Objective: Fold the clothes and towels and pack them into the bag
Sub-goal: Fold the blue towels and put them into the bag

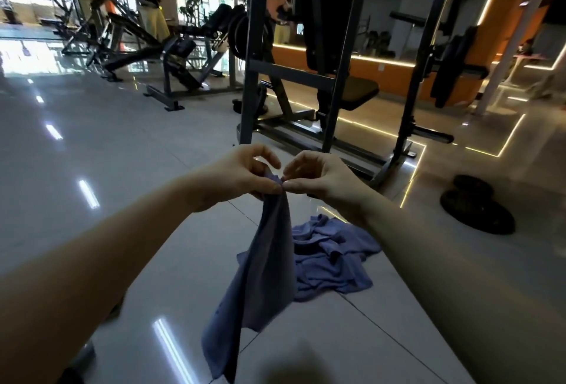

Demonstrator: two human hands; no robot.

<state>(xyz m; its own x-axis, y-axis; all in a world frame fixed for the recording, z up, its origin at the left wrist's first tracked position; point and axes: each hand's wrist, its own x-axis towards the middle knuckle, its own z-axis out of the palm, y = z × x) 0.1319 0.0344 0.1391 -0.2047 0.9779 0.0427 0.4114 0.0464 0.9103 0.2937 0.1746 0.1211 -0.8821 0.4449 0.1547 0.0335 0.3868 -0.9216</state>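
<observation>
A blue-purple towel hangs in the air in front of me, folded lengthwise and drooping toward the floor. My left hand pinches its top edge between thumb and fingers. My right hand pinches the same top edge right beside it, fingertips almost touching the left hand's. More blue-purple cloth lies crumpled in a heap on the tiled floor behind the hanging towel. No bag is in view.
A dark steel gym rack with a padded seat stands just ahead. Two black weight plates lie on the floor at the right. Benches and machines fill the back left, where a person stands. Glossy grey tiles stretch to the left.
</observation>
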